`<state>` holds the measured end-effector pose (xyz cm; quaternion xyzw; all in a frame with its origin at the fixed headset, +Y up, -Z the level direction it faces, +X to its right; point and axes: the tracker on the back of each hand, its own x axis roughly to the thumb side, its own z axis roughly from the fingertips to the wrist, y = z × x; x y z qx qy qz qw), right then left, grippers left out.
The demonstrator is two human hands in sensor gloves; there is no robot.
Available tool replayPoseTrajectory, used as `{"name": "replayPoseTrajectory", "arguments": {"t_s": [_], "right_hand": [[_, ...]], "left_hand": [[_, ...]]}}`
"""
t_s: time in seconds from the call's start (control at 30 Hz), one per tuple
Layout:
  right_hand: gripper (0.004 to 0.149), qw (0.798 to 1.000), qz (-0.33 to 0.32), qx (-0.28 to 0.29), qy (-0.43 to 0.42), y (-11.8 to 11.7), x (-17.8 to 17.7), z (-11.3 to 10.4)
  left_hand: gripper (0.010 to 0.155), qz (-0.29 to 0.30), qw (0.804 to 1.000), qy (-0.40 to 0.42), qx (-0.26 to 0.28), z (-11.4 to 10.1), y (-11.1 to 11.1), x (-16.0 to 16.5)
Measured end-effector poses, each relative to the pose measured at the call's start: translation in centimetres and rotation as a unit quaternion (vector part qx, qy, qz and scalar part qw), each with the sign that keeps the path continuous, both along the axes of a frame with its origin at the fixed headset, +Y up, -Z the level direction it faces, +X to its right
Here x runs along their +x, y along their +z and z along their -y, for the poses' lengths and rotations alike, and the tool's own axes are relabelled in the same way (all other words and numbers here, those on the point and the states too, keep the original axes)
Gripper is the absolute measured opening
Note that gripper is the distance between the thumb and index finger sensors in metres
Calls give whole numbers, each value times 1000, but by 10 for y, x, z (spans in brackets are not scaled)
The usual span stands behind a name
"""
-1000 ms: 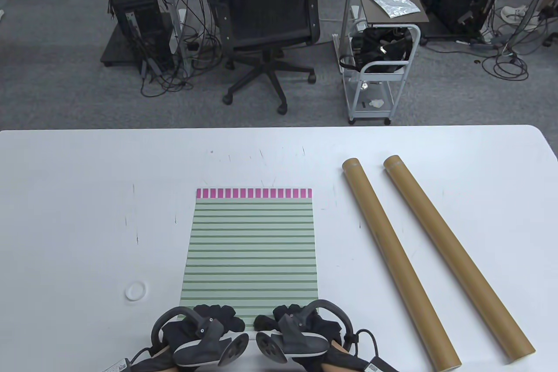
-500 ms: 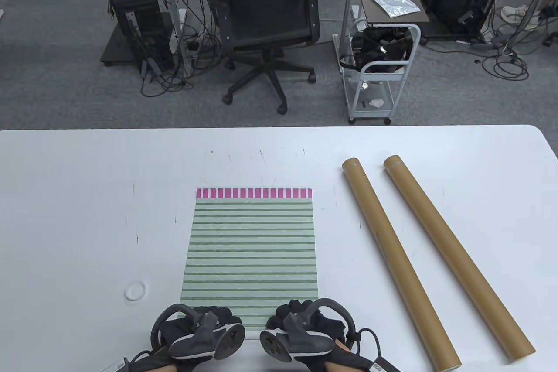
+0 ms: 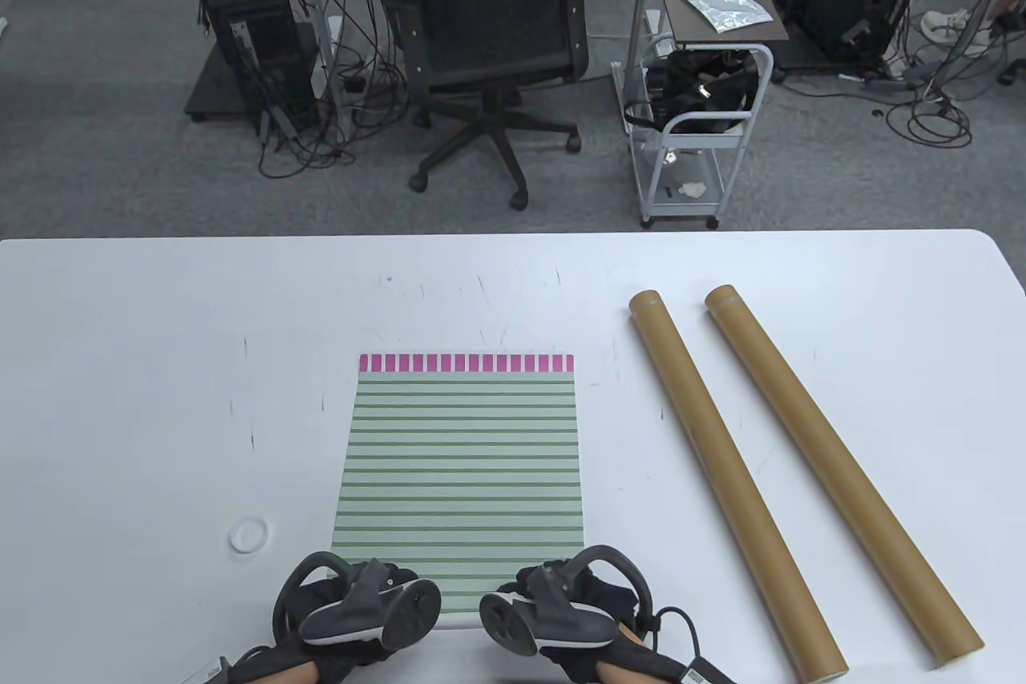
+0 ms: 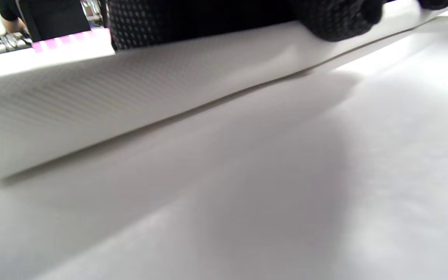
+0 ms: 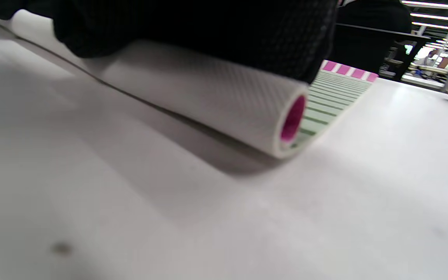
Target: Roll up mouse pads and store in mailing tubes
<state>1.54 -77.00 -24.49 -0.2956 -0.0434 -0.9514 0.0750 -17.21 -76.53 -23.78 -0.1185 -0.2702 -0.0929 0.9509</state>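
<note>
Your left hand [image 3: 353,608] and right hand [image 3: 561,604] sit side by side at the table's near edge, palms down, trackers on their backs angled toward each other. Your gloved fingers [image 5: 193,27] curl over the rolled end of the mouse pad [image 3: 461,467], apparently gripping it on both sides.

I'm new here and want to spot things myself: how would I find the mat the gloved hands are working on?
Look at the white table, at its near middle, left of the two brown cardboard tubes. There lies the mouse pad, its near end curled into a roll under the left hand and right hand. It is the only flat, patterned thing: pale green with dark green stripes and a pink-and-white band at its far edge.
</note>
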Motion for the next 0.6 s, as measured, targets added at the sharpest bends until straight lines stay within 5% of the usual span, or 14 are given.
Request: {"name": "replayPoseTrajectory", "arguments": {"t_s": [0.17,0.27,0.6], "right_hand": [[47,999,29,-35,-18,-7,6,2],[47,998,-14,-65,-2,-5,7,2],[47,999,-43,-9,23,5,-1,2]], "left_hand": [[52,-26,999,6,18,3,-4,-3],[54,-26,999,-4,31,4,-2,-1],[45,10,998,-32,50,9,5,5]]}}
